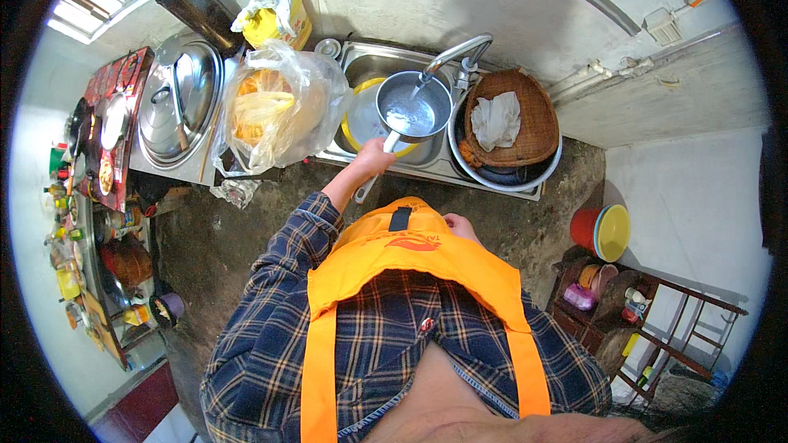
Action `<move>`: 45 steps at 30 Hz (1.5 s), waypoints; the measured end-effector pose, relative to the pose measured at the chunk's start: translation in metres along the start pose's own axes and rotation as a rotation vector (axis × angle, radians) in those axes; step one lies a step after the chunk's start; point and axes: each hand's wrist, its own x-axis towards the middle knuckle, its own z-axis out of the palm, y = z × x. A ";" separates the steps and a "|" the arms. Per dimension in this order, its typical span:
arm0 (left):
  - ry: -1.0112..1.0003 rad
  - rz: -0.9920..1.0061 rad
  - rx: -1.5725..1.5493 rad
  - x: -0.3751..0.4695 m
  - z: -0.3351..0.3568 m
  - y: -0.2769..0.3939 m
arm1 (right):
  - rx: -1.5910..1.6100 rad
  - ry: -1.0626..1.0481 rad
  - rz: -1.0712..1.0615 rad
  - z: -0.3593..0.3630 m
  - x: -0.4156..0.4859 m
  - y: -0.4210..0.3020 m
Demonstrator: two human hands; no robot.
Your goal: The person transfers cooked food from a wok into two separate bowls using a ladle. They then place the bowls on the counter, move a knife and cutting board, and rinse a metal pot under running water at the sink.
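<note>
My left hand [377, 158] grips the pale handle of a metal saucepan [414, 104] over the steel double sink [375, 61]. The spout of a curved chrome faucet [458, 52] reaches over the pan's rim, and water runs into the pan. Under the pan, a yellow-rimmed basin [360, 117] sits in the sink. My right hand [462, 226] is near my waist, partly hidden by the orange apron [412, 240]; whether it holds anything is hidden. Right of the faucet, a woven basket [534, 98] with a white cloth [495, 121] rests over a large basin [548, 173].
Left of the sink stand a plastic bag of food [265, 104], a yellow container [277, 21] and a large steel lid [200, 98] with a ladle on it. Colored buckets [606, 232] stand at the right above a wooden rack [575, 326]. Crowded shelves line the left wall.
</note>
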 end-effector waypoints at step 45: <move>0.012 -0.023 0.000 -0.010 -0.005 -0.004 | -0.120 -0.035 -0.022 -0.003 -0.016 -0.041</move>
